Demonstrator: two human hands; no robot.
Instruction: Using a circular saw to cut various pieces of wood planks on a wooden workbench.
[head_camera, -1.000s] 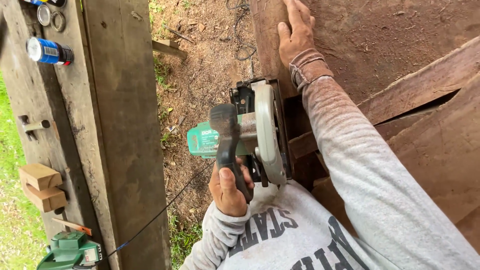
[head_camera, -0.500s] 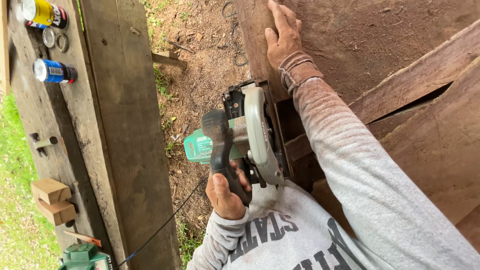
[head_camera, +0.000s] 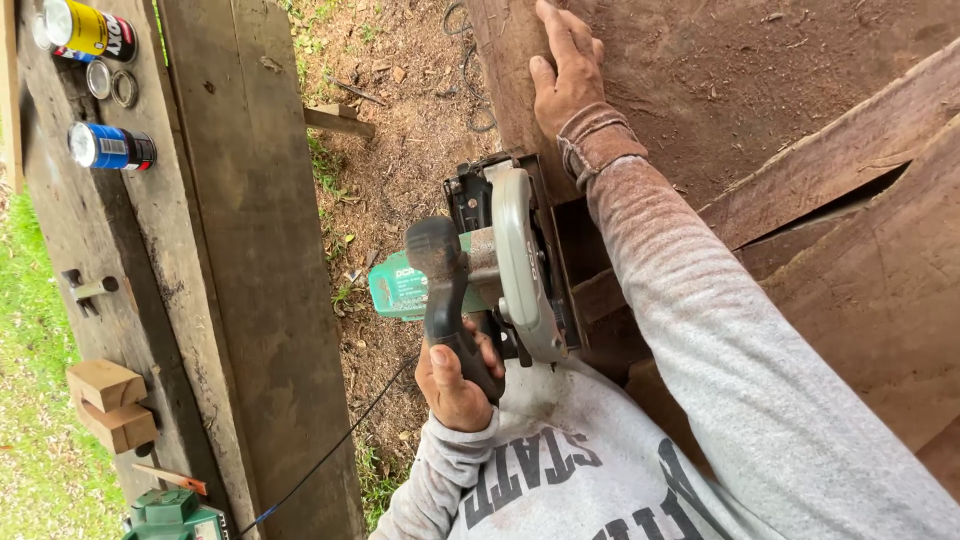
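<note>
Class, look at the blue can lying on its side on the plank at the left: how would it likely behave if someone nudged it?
The blue can is round and lies on its side, so a nudge would probably roll it. The plank beneath looks rough, which may slow it. Whether it is full or empty, so heavy or light, cannot be told.

The left hand (head_camera: 455, 380) is sitting at lower centre of the frame, its fingers curling tight in a closed grip, thumb lying on top and pointing up the frame. Its grey-sleeved forearm is bending down toward the bottom edge. The right hand (head_camera: 565, 70) is lying flat at upper centre, palm down, fingers stretching together toward the top edge. The right arm is reaching straight, its sleeve running diagonally from the lower right corner up to the wrist.
</note>
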